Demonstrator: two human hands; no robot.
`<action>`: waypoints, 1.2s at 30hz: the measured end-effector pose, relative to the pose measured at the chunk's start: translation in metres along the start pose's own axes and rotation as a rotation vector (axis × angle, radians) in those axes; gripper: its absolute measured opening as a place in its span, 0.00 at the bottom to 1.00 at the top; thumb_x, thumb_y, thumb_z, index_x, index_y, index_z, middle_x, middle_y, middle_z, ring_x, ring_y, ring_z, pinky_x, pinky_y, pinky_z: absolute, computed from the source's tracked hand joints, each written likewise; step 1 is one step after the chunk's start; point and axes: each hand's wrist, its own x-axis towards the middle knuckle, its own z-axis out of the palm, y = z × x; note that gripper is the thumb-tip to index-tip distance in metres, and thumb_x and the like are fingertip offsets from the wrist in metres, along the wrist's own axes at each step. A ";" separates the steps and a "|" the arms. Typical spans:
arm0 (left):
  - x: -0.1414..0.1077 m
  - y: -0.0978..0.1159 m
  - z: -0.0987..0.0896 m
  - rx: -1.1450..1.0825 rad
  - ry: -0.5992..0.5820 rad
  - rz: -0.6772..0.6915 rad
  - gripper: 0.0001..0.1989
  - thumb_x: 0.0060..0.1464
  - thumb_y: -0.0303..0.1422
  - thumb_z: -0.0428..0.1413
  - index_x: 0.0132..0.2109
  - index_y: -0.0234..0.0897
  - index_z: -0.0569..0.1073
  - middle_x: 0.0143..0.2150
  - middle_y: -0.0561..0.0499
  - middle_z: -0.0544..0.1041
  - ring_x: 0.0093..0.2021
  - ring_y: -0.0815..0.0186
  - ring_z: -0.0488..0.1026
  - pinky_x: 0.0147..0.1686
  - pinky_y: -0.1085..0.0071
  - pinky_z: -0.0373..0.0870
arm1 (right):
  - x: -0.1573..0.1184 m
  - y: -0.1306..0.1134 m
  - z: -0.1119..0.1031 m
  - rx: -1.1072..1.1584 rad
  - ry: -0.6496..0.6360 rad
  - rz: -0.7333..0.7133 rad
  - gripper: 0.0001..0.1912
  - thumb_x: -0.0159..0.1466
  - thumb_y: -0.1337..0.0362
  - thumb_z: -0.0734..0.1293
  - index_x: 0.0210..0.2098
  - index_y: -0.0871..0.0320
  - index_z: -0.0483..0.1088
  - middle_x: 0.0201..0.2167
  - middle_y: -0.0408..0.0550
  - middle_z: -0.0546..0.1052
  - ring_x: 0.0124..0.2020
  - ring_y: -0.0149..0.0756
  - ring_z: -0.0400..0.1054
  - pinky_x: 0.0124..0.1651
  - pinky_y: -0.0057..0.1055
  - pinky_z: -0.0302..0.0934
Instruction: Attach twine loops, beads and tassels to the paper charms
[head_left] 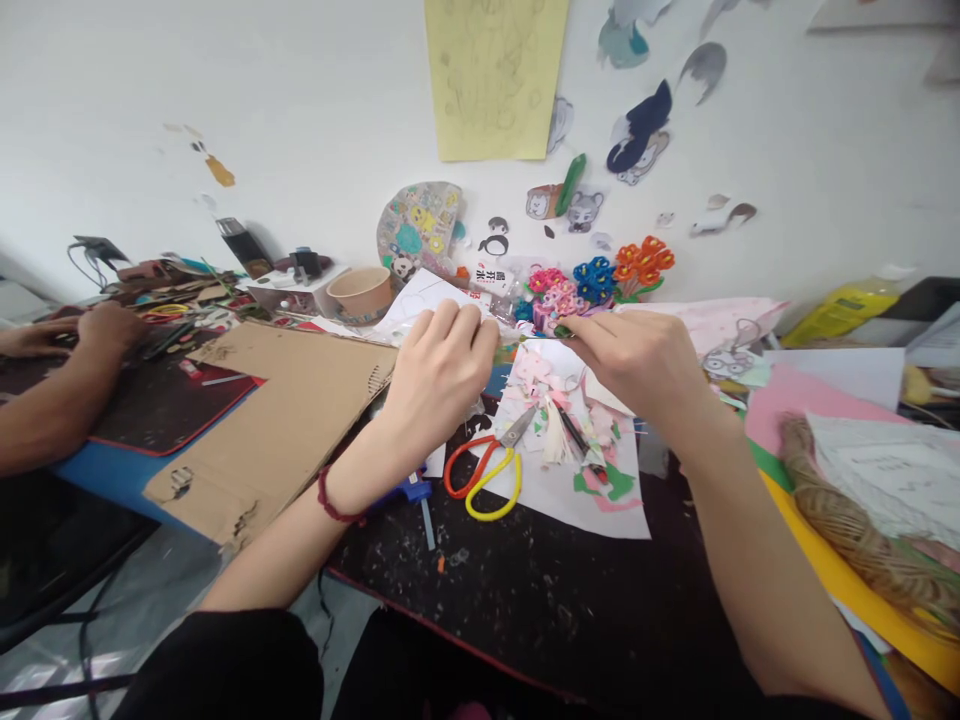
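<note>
My left hand [448, 365] is raised over the desk with its back to me and its fingers curled down. Whatever it grips, if anything, is hidden behind the fingers. Level with it on the right, my right hand [637, 365] pinches a small dark green piece [564, 331] between thumb and forefinger. Below and between the hands lie scissors [499, 465] with one red and one yellow handle, blades partly open on a white sheet [622, 518]. Pink and green paper scraps [616, 484] and a dark pen-like stick [576, 432] lie on that sheet.
A blue glue gun [412, 487] rests under my left forearm, beside a cardboard sheet [292, 400]. Colourful flowers [594, 280] and a round tan tub [361, 292] stand along the wall. Twine [855, 510] lies at right. Another person's hands [109, 325] work at far left.
</note>
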 end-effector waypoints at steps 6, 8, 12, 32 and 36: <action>-0.007 -0.002 -0.001 -0.748 -0.091 -0.349 0.07 0.65 0.36 0.58 0.41 0.37 0.75 0.38 0.49 0.81 0.39 0.64 0.72 0.41 0.66 0.66 | -0.003 0.006 0.001 0.120 0.129 0.020 0.11 0.71 0.65 0.65 0.48 0.64 0.77 0.35 0.52 0.83 0.31 0.38 0.75 0.32 0.35 0.58; -0.007 0.000 -0.001 -0.956 -0.102 -0.448 0.07 0.64 0.36 0.58 0.40 0.38 0.76 0.36 0.51 0.81 0.37 0.66 0.73 0.41 0.68 0.67 | -0.002 0.005 -0.003 0.134 0.148 0.019 0.11 0.71 0.65 0.66 0.48 0.64 0.77 0.35 0.52 0.84 0.32 0.38 0.77 0.33 0.35 0.60; -0.006 0.005 -0.003 -1.324 -0.176 -0.602 0.09 0.63 0.38 0.58 0.39 0.36 0.75 0.30 0.51 0.78 0.32 0.68 0.73 0.37 0.69 0.70 | -0.001 0.003 -0.006 0.195 0.151 0.064 0.11 0.70 0.65 0.66 0.48 0.63 0.78 0.37 0.52 0.85 0.34 0.39 0.79 0.36 0.35 0.65; -0.017 0.043 0.004 -1.310 -0.152 -0.613 0.12 0.65 0.40 0.56 0.47 0.39 0.64 0.25 0.58 0.71 0.26 0.71 0.66 0.27 0.73 0.61 | 0.006 -0.014 -0.027 0.501 0.147 -0.039 0.09 0.69 0.67 0.69 0.47 0.58 0.79 0.33 0.46 0.83 0.33 0.32 0.76 0.35 0.29 0.64; -0.012 0.047 0.005 -1.099 -0.063 -0.597 0.09 0.66 0.39 0.54 0.43 0.40 0.63 0.26 0.56 0.75 0.25 0.71 0.69 0.27 0.73 0.61 | 0.004 -0.017 -0.026 0.509 0.081 -0.061 0.08 0.71 0.66 0.66 0.45 0.56 0.78 0.33 0.45 0.83 0.32 0.33 0.75 0.35 0.30 0.62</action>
